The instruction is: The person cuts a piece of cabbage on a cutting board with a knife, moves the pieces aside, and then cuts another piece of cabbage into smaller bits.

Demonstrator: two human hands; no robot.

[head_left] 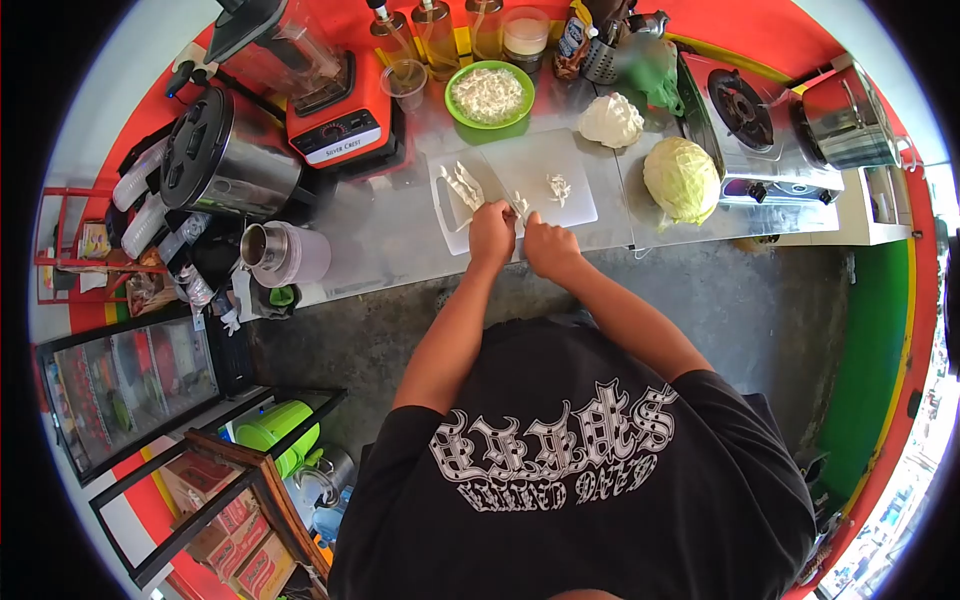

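A white cutting board [565, 150] lies on the metal counter. My left hand [492, 235] is closed at the board's front part, its fingers against some pale shreds [520, 203]. Just right of it my right hand [552, 246] is closed around what looks like a knife handle, mostly hidden by the fingers. Pale strips [462, 187] lie on the board's left side, and a small pile of shreds [558, 188] on its right. Behind the board stands a green bowl [530, 98] full of white shreds. A whole cabbage [682, 180] and a cut white piece [611, 121] sit to the right.
A red blender [345, 135], a lidded steel pot [235, 150] and a pale purple flask [300, 255] stand at the left. Bottles [435, 35] line the back wall. On the right is a gas stove [745, 110] with a pot [850, 115].
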